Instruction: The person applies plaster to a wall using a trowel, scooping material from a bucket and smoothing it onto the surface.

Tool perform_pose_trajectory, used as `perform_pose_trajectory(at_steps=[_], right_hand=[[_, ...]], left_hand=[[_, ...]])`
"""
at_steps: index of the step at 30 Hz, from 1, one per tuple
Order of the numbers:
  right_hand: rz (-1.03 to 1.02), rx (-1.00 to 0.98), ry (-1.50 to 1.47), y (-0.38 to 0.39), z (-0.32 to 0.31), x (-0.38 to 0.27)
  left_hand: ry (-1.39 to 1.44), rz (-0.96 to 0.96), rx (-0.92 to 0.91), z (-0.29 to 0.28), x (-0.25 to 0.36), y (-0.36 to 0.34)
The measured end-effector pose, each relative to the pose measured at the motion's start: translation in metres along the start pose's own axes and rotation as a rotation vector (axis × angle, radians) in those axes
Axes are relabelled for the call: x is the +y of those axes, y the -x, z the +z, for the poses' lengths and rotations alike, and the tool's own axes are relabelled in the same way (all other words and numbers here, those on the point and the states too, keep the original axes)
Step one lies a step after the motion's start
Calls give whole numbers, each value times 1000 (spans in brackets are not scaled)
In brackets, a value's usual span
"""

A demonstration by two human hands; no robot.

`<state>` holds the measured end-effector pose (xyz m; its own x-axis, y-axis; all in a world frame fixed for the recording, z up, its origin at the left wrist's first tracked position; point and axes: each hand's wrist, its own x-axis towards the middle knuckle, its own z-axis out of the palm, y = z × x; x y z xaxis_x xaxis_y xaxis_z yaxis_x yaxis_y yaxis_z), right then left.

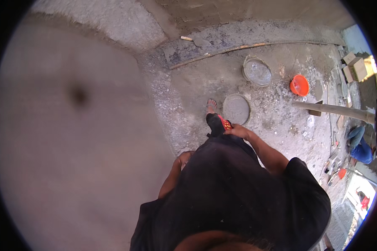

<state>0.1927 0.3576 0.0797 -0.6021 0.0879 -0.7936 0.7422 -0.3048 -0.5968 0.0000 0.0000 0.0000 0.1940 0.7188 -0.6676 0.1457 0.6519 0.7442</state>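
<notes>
My right hand [238, 131] is at the dark trouser leg [216, 125], its fingers bent and closed against a red and yellow printed part [225, 123]. Below that leg shows my foot [212, 105], on the dusty floor. Close to the foot stands a round pan [237, 109] filled with grey mortar. My left hand [185, 158] is down at my left side, next to the plastered wall, and the dark shirt [226, 180] covers part of it. Its fingers are mostly hidden, so what it holds, if anything, does not show.
Farther off stand a bucket [257, 72] with grey contents and an orange bucket [299, 85]. A trowel [197, 41] lies by the far wall, behind a long wooden strip [238, 48]. At right are a pole [339, 109], cartons [356, 68] and a person in blue [361, 151]. A wall [79, 146] fills the left.
</notes>
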Motion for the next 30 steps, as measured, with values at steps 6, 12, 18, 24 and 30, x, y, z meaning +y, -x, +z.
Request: perform_pose_trajectory(at_steps=[6,12,18,24,30], right_hand=[[13,91,220,-71,-48,-94],[-13,285,-72,-151,-78,-160],[14,512,-480,-303,-97,-197],[-160,648,-762,-536,-124,-263],[-271,779,-660,-763,-196,-349]], left_hand=[[413,-460,620,-170,83,-58],[-245,-499,952,-283,201,-115],[-521,-416,712,-390,218,-186],[-899,-259,395,-476,209,-227],[-879,-116,361,-540,207,-243]])
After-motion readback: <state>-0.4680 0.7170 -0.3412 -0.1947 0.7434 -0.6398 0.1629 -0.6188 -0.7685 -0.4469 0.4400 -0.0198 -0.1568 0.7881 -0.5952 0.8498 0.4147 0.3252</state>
